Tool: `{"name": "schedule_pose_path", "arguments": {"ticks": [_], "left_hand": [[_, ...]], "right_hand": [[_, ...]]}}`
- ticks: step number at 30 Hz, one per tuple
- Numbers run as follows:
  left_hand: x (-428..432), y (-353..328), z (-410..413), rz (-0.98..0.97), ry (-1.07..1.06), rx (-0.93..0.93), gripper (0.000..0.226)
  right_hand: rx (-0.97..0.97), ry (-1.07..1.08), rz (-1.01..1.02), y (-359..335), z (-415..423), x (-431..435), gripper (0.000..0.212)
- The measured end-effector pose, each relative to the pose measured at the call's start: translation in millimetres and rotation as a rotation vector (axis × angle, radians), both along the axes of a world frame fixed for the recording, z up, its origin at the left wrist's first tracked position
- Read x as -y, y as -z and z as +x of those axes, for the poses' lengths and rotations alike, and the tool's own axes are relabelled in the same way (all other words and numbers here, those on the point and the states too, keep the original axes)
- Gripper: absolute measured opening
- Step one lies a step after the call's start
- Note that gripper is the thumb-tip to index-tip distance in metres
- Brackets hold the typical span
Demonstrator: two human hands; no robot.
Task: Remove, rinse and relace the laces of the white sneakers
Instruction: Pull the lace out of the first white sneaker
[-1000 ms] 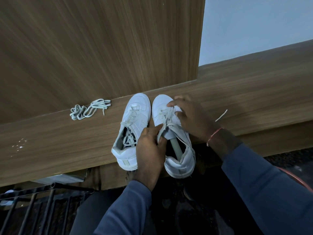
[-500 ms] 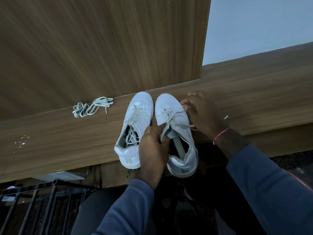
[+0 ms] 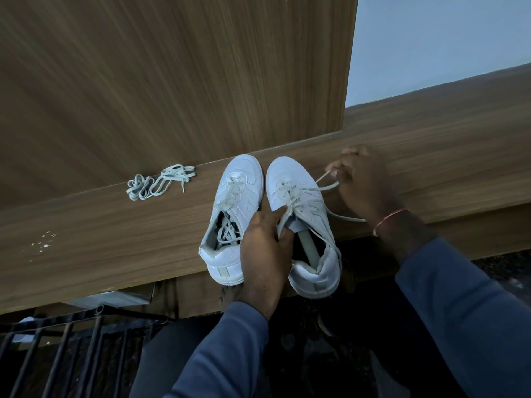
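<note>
Head view: left hand (image 3: 264, 248) grips sneaker (image 3: 287, 176) at its tongue as anchor; right hand (image 3: 362, 182) pinches lace (image 3: 327, 187), taut sideways.

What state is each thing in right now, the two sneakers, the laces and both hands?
Held sneaker: upright on the wooden ledge, partly laced.
Its lace: stretched sideways to the right hand.
Other sneaker: laced slackly, lace ends inside.
Loose laces: bundled on the ledge.
Left hand: grips the held sneaker.
Right hand: pinches the lace.
</note>
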State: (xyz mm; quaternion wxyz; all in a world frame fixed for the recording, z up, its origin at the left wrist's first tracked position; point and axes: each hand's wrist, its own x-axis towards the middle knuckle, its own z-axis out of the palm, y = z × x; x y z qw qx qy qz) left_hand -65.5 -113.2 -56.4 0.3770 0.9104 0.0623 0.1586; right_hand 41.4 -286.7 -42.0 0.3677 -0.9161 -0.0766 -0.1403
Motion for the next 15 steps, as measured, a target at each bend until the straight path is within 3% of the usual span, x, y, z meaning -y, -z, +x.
{"name": "schedule_pose_path", "arguments": {"ticks": [4,7,10,15], "left_hand": [[-1.7,1.2,0.8,0.023,-0.009,-0.014,0.035],[-1.8,2.4,1.8,0.032,-0.017,-0.014,0.035],[-1.1,1.0,0.8,0.02,-0.013,-0.022,0.035],[0.5,-2.2,-0.8,0.002,0.003,-0.001,0.03]], "right_hand": [[0.005,-0.307,-0.159,3.4,-19.9,-17.1,0.036],[0.166,-0.475,-0.259,6.6,-29.8,-35.3,0.026],[0.197,-0.384,-0.191,2.8,-23.6,-36.8,0.02],[0.077,-0.026,0.063,-2.5,-7.3,-9.7,0.02]]}}
